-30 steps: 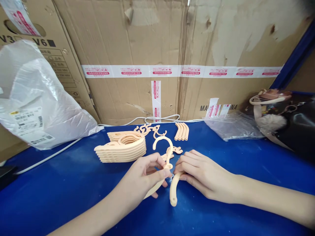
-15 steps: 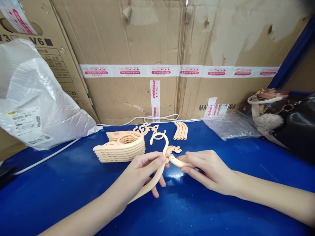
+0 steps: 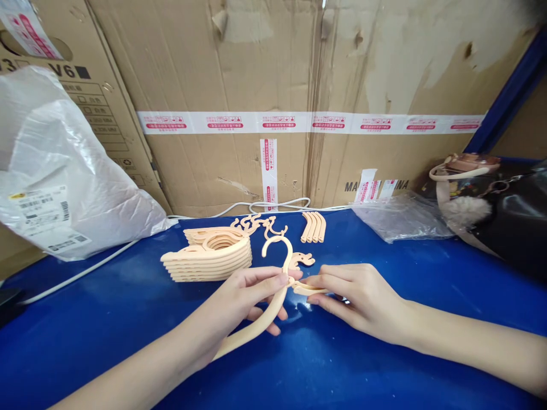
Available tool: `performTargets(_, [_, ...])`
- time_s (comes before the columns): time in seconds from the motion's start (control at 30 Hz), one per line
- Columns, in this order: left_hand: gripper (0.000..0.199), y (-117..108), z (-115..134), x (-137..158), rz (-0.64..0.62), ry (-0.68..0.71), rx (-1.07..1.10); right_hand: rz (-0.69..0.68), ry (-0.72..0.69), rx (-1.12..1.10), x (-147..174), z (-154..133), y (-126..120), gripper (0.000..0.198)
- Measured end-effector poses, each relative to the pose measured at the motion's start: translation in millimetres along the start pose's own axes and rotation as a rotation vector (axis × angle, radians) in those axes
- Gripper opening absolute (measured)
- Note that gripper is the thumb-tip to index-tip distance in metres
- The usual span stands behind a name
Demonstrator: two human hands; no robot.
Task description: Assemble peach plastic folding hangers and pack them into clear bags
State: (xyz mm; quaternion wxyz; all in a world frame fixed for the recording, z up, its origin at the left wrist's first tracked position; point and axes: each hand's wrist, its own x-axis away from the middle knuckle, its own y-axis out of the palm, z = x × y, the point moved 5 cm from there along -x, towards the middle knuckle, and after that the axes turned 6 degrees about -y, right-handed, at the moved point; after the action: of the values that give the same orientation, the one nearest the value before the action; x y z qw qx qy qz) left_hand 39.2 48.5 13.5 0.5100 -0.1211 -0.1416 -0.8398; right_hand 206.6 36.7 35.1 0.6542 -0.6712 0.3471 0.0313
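Note:
Between thumb and fingers, my left hand (image 3: 260, 293) grips a cream plastic hanger part with a hook (image 3: 287, 250) on top and a curved arm (image 3: 254, 329) that runs down toward my wrist. My right hand (image 3: 352, 293) pinches a second curved hanger arm (image 3: 304, 288); its end meets the joint just below the hook. Whether the two pieces are locked together I cannot tell. Behind my left hand lies a stack of hangers (image 3: 207, 265). A small cream piece (image 3: 303, 259) rests on the table past my fingers.
Loose hooks (image 3: 250, 222) and a row of curved arms (image 3: 314, 228) lie toward the back of the blue table (image 3: 342, 364). A white plastic parcel (image 3: 77, 171) stands left, a clear bag (image 3: 397, 219) and black bag (image 3: 513, 216) right. Cardboard (image 3: 239, 68) and a white cable (image 3: 205, 214) line the back.
The arm in my right hand has turned and come closer to the hook piece, its end now at the joint. The hook has tilted and dropped slightly.

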Motion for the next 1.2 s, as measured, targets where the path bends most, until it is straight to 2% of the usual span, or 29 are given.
performTargets(0.4, [0.031, 7.6, -0.1, -0.4, -0.054, -0.023, -0.053, -0.019, 0.048, 0.014, 2.5, 5.0, 4.4, 0.023])
performTargets(0.7, [0.031, 4.1, -0.4, -3.0, -0.018, -0.017, -0.131, -0.078, 0.007, 0.039, 2.9, -1.6, 5.9, 0.033])
performTargets(0.9, [0.032, 1.1, -1.8, -6.3, 0.014, -0.005, -0.219, -0.139, 0.046, 0.03, 3.0, -4.1, 7.2, 0.034])
performTargets(1.2, [0.046, 5.6, -4.0, -8.1, -0.008, 0.051, -0.348, -0.161, 0.014, 0.111, 4.0, -8.6, 6.5, 0.037])
